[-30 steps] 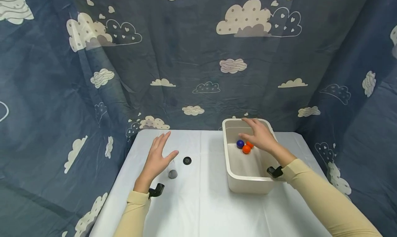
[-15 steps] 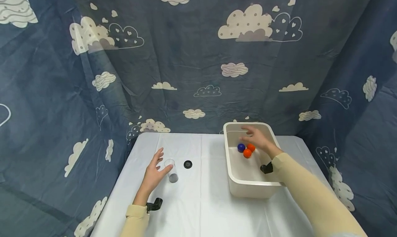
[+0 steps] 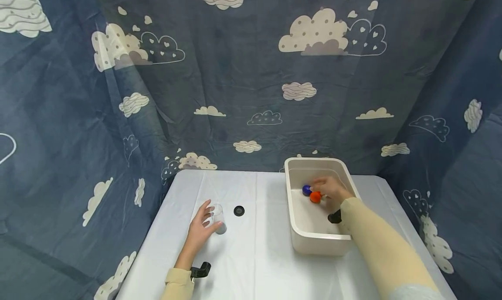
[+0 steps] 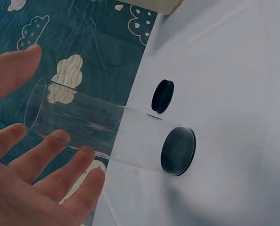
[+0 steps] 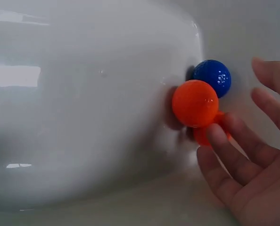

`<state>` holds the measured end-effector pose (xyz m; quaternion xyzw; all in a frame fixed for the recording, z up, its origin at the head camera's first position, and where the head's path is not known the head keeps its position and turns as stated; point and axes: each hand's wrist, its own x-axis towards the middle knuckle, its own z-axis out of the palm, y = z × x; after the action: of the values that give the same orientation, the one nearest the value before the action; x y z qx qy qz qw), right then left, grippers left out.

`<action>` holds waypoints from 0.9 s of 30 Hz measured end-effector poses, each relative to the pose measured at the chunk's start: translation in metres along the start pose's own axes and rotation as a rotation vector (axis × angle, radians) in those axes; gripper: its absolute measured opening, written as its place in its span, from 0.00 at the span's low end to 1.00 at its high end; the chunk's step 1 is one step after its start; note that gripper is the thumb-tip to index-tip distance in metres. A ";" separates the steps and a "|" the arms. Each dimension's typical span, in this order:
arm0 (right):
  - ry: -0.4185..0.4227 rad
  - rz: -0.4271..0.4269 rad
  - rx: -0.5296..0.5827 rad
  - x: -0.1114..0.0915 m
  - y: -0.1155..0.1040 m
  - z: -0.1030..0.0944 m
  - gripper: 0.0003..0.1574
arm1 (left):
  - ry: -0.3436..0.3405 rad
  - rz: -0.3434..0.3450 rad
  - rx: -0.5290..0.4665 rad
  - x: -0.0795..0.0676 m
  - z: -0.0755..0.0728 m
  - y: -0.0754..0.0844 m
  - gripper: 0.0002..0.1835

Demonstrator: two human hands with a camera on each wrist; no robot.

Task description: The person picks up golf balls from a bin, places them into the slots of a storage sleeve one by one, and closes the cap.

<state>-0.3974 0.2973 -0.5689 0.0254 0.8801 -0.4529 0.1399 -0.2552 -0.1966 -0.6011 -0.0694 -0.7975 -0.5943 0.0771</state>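
A clear cylinder (image 4: 135, 134) with a black base (image 4: 178, 151) stands on the white table. My left hand (image 3: 199, 230) is beside it, fingers spread around its upper part and thumb held apart; whether the fingertips touch is unclear. A black round cap (image 3: 239, 210) lies to the cylinder's right. Inside the cream bin (image 3: 290, 208), my right hand (image 3: 331, 187) reaches down to the balls with relaxed fingers. Its fingertips are at the partly hidden orange ball (image 5: 202, 137); contact cannot be made out. Another orange ball (image 5: 195, 103) and a blue ball (image 5: 216, 76) sit together there.
The bin's walls rise around the right hand and the balls. Behind the table (image 3: 255, 265) hangs a dark blue cloth (image 3: 235, 130) with cloud prints, which also covers both sides.
My right hand has lowered into the bin to the balls, its fingers drawing in. My left hand has come down, then moved closer around the cylinder.
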 end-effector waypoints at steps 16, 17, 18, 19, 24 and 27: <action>-0.135 0.064 -0.205 0.002 0.008 0.019 0.23 | 0.008 -0.072 0.074 0.016 0.014 -0.005 0.28; -0.143 0.068 -0.203 0.003 0.008 0.020 0.24 | 0.009 -0.074 0.075 0.018 0.015 -0.005 0.27; -0.151 0.071 -0.191 0.003 0.009 0.021 0.24 | 0.011 -0.076 0.077 0.019 0.016 -0.004 0.27; -0.154 0.072 -0.178 0.003 0.010 0.022 0.24 | 0.013 -0.075 0.080 0.020 0.016 -0.004 0.27; -0.144 0.069 -0.144 0.003 0.007 0.028 0.24 | 0.032 -0.058 0.072 0.023 0.018 -0.003 0.26; -0.145 0.063 -0.143 0.001 0.004 0.031 0.24 | 0.041 -0.048 0.058 0.024 0.018 -0.003 0.26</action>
<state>-0.3907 0.2750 -0.5896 0.0101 0.8966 -0.3850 0.2186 -0.2800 -0.1796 -0.6037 -0.0358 -0.8142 -0.5738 0.0812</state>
